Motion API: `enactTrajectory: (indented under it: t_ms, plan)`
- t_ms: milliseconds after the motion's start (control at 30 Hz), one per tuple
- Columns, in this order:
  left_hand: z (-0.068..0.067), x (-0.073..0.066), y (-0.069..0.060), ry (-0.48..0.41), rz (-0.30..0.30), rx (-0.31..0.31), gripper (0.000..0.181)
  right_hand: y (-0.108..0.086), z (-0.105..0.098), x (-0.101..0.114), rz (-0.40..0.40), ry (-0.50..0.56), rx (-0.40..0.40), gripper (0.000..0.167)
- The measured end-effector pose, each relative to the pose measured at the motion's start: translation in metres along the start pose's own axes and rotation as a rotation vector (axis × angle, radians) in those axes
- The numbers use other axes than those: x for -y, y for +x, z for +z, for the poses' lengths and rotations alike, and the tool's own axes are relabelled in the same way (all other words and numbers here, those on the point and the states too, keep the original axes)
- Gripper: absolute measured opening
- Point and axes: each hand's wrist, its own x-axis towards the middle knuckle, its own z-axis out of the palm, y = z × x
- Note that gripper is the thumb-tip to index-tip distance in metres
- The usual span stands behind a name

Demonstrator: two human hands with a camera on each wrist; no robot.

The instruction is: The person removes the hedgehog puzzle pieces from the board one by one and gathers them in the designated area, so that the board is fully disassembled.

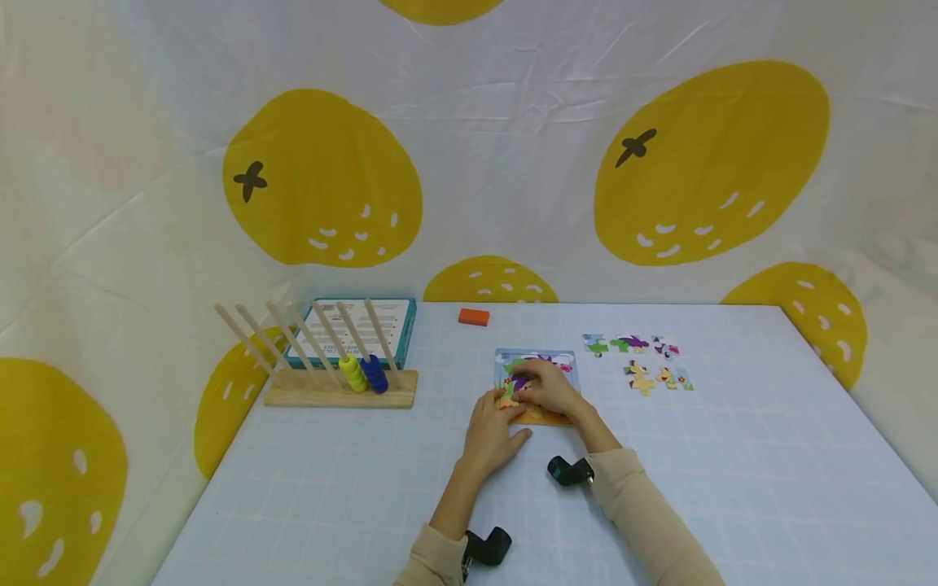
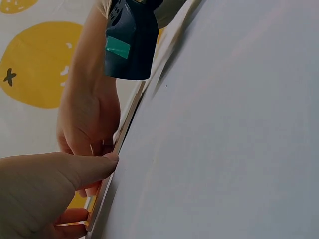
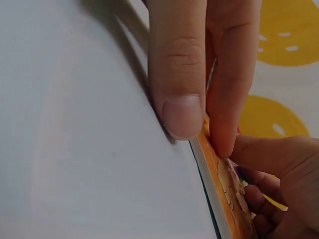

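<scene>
A picture jigsaw puzzle in a shallow tray lies on the table, its scene colourful and its frame blue at the top and orange below. My left hand rests at the tray's lower left, fingers on the edge and thumb stretched out. From the right, my right hand reaches over the puzzle with its fingertips on the surface, covering much of the picture. In the right wrist view, the right thumb is straight beside the tray's orange edge. Nothing held shows between the fingers of either hand.
Several loose jigsaw pieces lie right of the tray. An orange block sits behind it. To the left stands a wooden peg rack with yellow rings and blue rings, before a teal-edged box.
</scene>
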Motion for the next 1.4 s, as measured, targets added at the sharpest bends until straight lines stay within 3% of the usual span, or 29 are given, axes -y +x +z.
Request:
enactTrajectory:
  t_ms: [133,433,700,900,1100,1400]
  plan:
    - [-0.002,0.001,-0.002,0.011,0.001,0.008,0.039,0.003,-0.002,0.003,0.035,-0.027,0.031,0.043]
    - [-0.001,0.000,-0.005,0.016,0.008,-0.010,0.038,0.010,-0.011,0.016,0.195,-0.009,0.110,0.046]
    - [0.002,-0.001,-0.006,0.029,0.008,-0.020,0.037,0.013,-0.013,0.016,0.204,-0.013,0.139,0.033]
    - [0.003,0.000,-0.005,0.029,-0.011,-0.011,0.037,0.009,-0.009,0.013,0.193,0.089,0.103,0.021]
    - [0.003,0.001,-0.005,0.032,-0.017,-0.017,0.038,0.007,-0.008,0.006,0.195,0.319,0.051,0.022]
    - [0.000,-0.001,-0.005,0.037,-0.030,-0.016,0.037,-0.004,-0.023,-0.010,0.204,0.510,-0.153,0.035]
